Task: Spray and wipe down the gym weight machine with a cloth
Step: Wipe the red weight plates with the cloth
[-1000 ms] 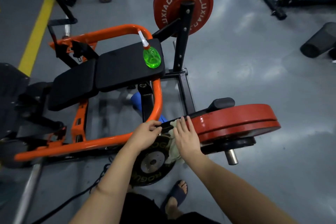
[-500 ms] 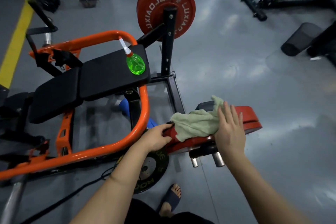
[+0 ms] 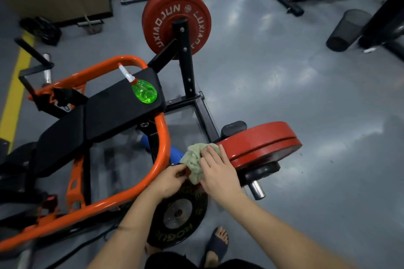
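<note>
Grey glossy floor (image 3: 284, 94) beneath the weight machine (image 3: 162, 137); right grip (image 3: 218, 172) released, flat on cloth (image 3: 193, 157); left grip (image 3: 170, 181) curled, hold indiscernible

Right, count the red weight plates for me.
3. The far plate stands upright by the black post. The upper near plate and lower near plate lie pressed together beside the cloth under the right hand. Others may be hidden.

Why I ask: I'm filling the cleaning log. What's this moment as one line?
wipe | right hand on cloth against red plate | left hand curled beside cloth | spray bottle on seat pad
</note>
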`<state>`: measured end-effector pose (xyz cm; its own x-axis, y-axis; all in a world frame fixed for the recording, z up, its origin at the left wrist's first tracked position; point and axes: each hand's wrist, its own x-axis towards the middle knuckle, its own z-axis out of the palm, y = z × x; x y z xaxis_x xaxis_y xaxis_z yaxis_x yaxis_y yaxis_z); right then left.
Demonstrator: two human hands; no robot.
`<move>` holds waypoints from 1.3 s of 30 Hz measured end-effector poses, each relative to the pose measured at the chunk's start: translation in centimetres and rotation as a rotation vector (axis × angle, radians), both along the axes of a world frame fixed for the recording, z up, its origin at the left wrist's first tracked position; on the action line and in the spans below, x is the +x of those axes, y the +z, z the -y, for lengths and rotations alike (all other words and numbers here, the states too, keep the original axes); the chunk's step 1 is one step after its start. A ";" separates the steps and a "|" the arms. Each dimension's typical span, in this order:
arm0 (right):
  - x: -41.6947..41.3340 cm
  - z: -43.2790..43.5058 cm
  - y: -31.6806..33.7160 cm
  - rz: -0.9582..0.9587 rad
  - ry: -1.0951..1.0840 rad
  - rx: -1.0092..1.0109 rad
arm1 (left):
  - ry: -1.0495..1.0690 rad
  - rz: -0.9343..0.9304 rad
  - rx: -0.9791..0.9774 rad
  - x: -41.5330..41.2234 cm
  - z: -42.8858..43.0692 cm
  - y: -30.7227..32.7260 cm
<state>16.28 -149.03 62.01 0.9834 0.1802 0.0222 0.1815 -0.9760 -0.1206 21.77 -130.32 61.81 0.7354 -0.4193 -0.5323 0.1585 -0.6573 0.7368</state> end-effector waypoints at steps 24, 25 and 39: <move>1.0 8.1 1.1 0.221 -0.025 0.225 | -0.058 0.233 0.381 -1.0 8.1 2.3; 1.3 9.6 1.5 0.227 -0.128 0.291 | -0.069 0.239 0.375 -0.7 7.9 2.3; -0.5 5.8 1.6 0.155 -0.199 0.320 | -0.183 0.318 0.451 0.0 7.6 2.7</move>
<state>15.80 -154.81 63.63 0.9789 -0.0532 0.1973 0.0331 -0.9113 -0.4103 21.76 -137.89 64.54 0.8252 -0.3380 -0.4525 -0.1711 -0.9131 0.3700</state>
